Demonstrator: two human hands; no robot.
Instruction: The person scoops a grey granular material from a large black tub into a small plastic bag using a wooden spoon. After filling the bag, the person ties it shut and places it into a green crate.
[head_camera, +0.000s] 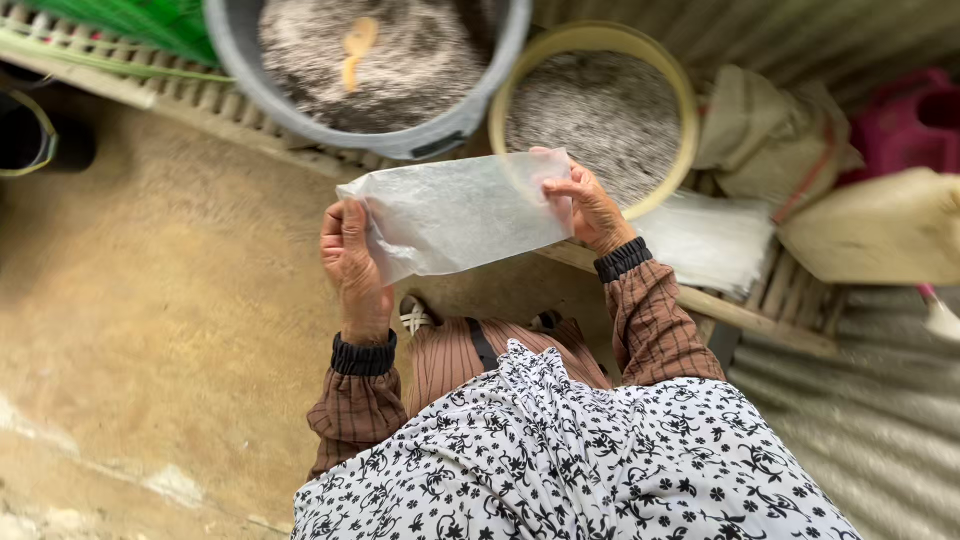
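From the head camera, both hands are holding a clear plastic bag (460, 212) stretched between them, its long axis running from 8 o'clock up to 2 o'clock. The left hand (350, 262) is gripping the bag's lower left end, fingers curled around the edge; the right hand (590, 208) is pinching the upper right corner, thumb over film. Neither hand is nearer: each is touching its own end. At 12 o'clock a grey tub (400, 135) is sitting filled with dark speckled grain, a yellowish scoop (355, 50) lying in it. At 1 o'clock, just behind the right hand, a round sieve (690, 120) is holding similar grain, possibly the same stuff. A stack of bags (715, 240) is lying at 3 o'clock on a slatted pallet (770, 310), near a tan sack (760, 130). Nothing is standing between bag and tub.
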